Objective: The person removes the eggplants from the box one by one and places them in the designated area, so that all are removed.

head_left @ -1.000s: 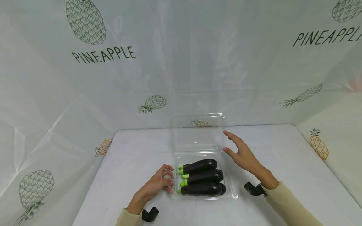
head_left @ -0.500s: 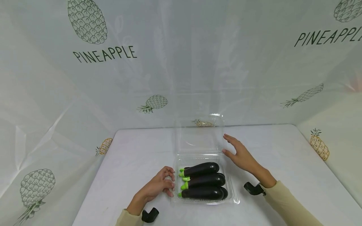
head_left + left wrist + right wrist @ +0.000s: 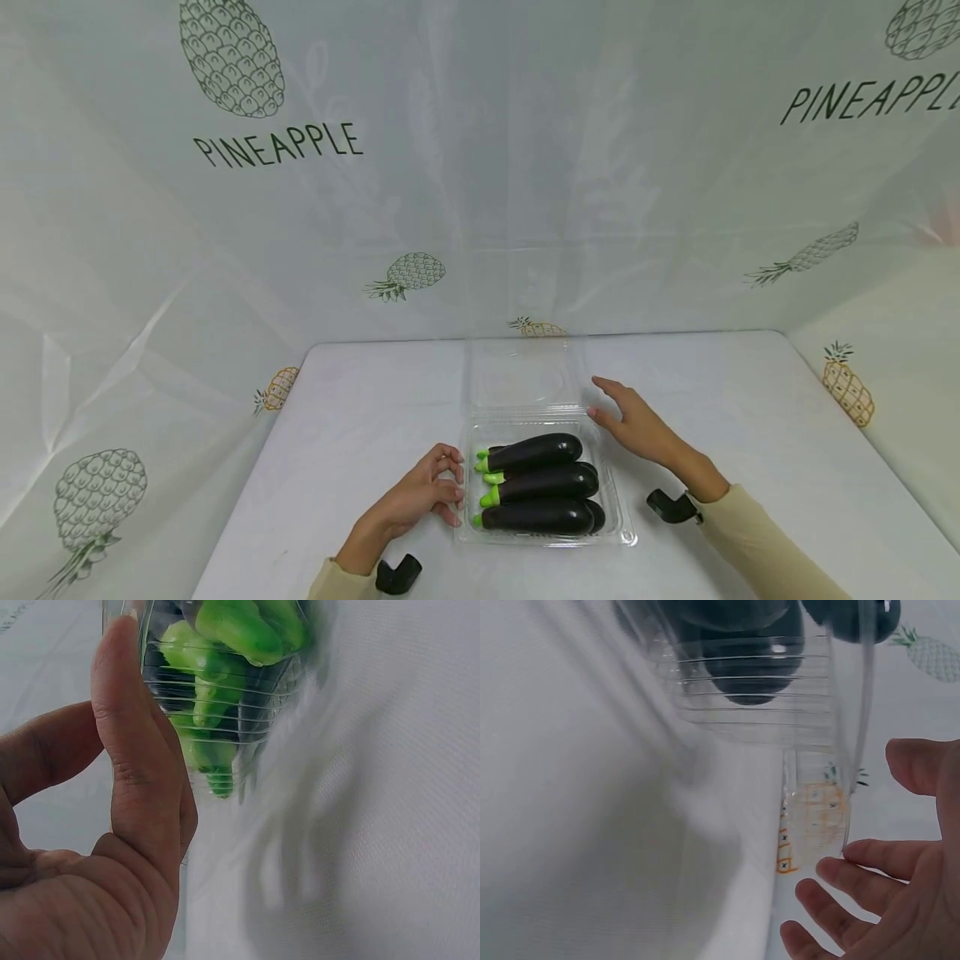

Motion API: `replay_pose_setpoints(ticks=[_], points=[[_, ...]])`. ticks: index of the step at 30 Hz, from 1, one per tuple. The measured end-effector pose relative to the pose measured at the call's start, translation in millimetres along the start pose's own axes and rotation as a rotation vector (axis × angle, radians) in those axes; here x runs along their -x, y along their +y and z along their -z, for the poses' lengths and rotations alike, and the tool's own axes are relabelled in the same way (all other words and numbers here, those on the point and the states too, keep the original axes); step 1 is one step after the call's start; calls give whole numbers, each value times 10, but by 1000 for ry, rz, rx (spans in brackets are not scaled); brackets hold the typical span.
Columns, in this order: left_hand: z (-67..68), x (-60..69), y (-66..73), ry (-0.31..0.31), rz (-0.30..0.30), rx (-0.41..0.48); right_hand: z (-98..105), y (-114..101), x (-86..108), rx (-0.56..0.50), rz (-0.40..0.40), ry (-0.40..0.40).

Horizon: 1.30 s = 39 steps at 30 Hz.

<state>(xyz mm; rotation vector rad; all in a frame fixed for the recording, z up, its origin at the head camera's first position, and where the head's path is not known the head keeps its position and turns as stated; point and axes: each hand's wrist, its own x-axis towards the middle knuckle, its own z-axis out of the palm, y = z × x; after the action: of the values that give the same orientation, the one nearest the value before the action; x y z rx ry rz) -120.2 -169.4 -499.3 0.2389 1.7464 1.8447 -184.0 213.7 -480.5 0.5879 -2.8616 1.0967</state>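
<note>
Several dark eggplants [image 3: 536, 515] with bright green stem ends lie piled in a clear plastic clamshell container [image 3: 624, 533]. Its clear lid [image 3: 525, 375] is folded back at the far side, low over the table. Beside the container's left wall is my left hand [image 3: 416, 492], fingers loosely bent and fingertips at the rim. The left wrist view has the thumb [image 3: 120, 697] raised along that wall, near the green stem ends [image 3: 240, 630]. My right hand [image 3: 641, 425] has its fingers spread by the lid's right edge. In the right wrist view, fingertips [image 3: 859, 851] meet the clear plastic edge.
A white cloth covers the table [image 3: 360, 400]. Behind it hangs a pale sheet [image 3: 525, 167] printed with pineapples, which also lines both sides. Black curved pieces [image 3: 400, 575] sit at both wrists.
The lid has tipped back and down, away from the eggplants. My right hand has come slightly nearer with it. The container has shifted a little toward me; my left hand stays nearly still.
</note>
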Motion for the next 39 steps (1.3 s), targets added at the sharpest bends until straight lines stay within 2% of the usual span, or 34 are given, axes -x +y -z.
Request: replay_pose_setpoints(ticks=[7, 12, 15, 20, 25, 29, 32, 39], points=[[-28, -23, 1, 21, 1, 6, -42, 52, 8, 10, 22, -1], [-39, -45, -7, 28, 7, 14, -29, 4, 39, 113, 50, 44], [-43, -53, -12, 28, 10, 17, -1, -85, 77, 166, 98, 79], [-41, -59, -10, 23, 5, 16, 49, -302, 141, 196, 229, 93], [-35, -67, 2, 27, 5, 12, 63, -482, 176, 231, 378, 41], [-40, -83, 7, 41, 15, 21, 37, -544, 172, 265, 472, -10], [-47, -95, -1, 52, 23, 28, 22, -565, 163, 292, 497, -50], [-43, -111, -18, 65, 29, 38, 24, -594, 121, 349, 497, -131]])
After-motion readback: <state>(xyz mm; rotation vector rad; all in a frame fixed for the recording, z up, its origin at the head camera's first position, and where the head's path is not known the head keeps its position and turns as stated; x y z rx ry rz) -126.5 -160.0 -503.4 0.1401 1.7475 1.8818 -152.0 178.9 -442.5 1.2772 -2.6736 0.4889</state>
